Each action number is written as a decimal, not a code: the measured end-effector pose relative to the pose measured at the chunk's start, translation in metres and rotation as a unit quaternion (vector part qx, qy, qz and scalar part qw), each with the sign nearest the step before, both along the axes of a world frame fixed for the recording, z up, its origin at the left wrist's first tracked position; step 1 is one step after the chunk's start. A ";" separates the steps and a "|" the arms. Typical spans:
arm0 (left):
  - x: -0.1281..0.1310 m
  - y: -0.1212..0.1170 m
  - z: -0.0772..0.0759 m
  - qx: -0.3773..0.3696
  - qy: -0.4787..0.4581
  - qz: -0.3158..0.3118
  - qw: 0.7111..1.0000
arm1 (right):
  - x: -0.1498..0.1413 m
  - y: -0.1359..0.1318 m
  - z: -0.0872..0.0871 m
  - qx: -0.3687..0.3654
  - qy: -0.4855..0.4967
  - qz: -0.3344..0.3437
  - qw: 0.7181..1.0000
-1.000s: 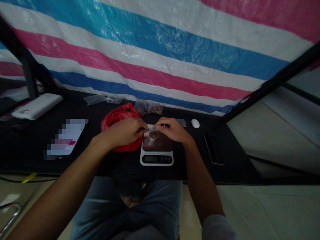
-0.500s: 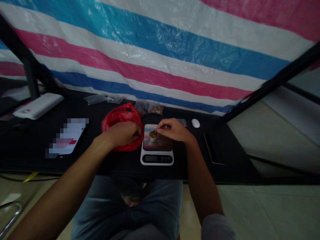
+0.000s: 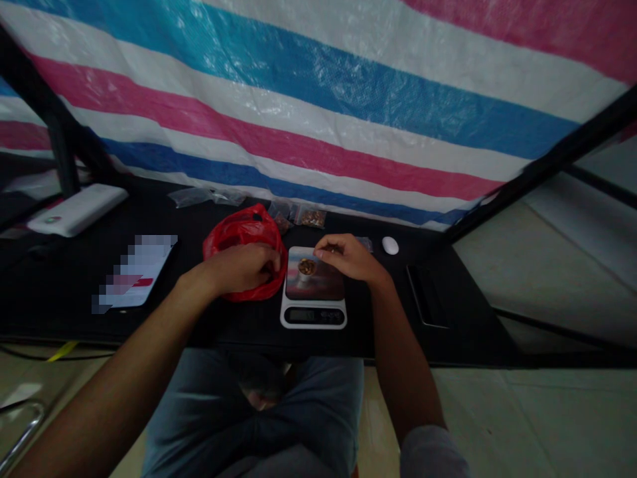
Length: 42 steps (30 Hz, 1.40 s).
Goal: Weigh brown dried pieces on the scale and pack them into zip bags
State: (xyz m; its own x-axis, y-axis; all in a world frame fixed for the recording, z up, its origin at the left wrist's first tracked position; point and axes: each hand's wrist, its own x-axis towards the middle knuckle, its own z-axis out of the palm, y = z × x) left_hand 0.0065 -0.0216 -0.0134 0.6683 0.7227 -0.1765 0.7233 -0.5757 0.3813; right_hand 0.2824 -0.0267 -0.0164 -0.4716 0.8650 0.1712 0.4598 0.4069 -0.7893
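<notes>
L hand (image 3: 239, 269) curled on red plastic bag (image 3: 243, 232), grip can't tell; R hand (image 3: 346, 257) narrow pinch over cup (image 3: 306, 269), contents can't tell. Don't touch digital scale (image 3: 313, 317), keeps reading true.

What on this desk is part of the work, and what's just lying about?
In use: left hand on red plastic bag; right hand above brown pieces on digital scale.
Lying about: white computer mouse, white flat device, blurred paper.
</notes>
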 end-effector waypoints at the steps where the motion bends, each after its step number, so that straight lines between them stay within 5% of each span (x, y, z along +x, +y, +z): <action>1: 0.000 0.000 -0.001 -0.002 -0.006 -0.006 1.000 | 0.000 0.000 0.000 0.000 0.001 -0.001 1.000; 26: 0.005 -0.006 0.002 0.002 0.004 -0.019 1.000 | 0.000 -0.001 0.000 -0.007 0.019 -0.004 1.000; 42: 0.018 -0.001 0.026 0.035 -0.166 -0.041 0.985 | 0.000 0.001 -0.003 -0.005 0.019 -0.008 1.000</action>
